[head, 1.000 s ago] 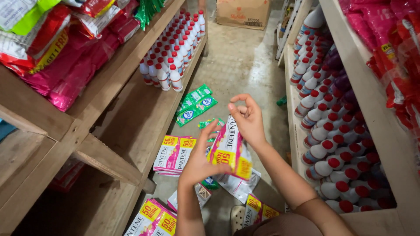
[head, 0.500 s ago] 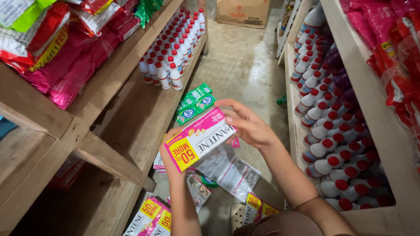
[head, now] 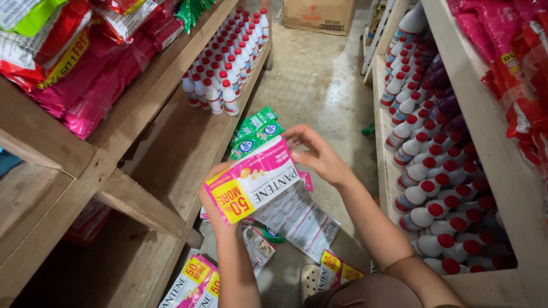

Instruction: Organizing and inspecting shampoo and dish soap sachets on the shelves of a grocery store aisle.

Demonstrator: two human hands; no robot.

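Left hand grips the lower, yellow-cornered end of a pink-and-white cardboard header card of shampoo sachets, fingers wrapped behind it and thumb hidden. Right hand pinches the card's upper right corner between fingertips. Change over the last second: the card was held upright and narrow between both hands, close to the pink sachet packs on the wooden lower shelf; it is now turned flat and broadside to the camera, raised clear of the shelf, with its strip of silvery-white sachets hanging loose below toward the concrete floor. So the pack has been lifted and spread open for handling rather than set down. Green sachet strips lie on the shelf edge just beyond the card. White bottles with red caps stand farther along the same shelf. More pink packs lie near the left forearm.
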